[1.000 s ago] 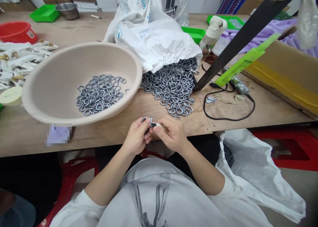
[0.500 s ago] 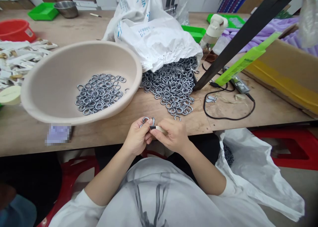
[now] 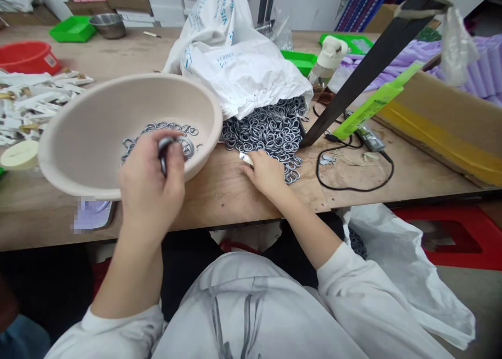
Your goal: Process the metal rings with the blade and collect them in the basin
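Note:
My left hand is raised over the near right part of a large beige basin. Its fingers and thumb are closed on grey metal rings; how many is hidden. More loose rings lie in the basin, partly behind this hand. On the table, my right hand rests at the near edge of a heap of grey rings, with a small white-handled tool gripped between thumb and fingers. Whether its fingertips also hold a ring is hidden. The heap spills from a white sack.
A dark slanted post with a lime-green strip stands right of the heap. Beside it lie a black cable and a cardboard box. White pieces cover the far left; a white bag hangs below the table edge.
My hands have parted from the table's front edge. The left has moved left and up over the basin with rings; the right has moved forward to the heap, still holding the white-handled tool.

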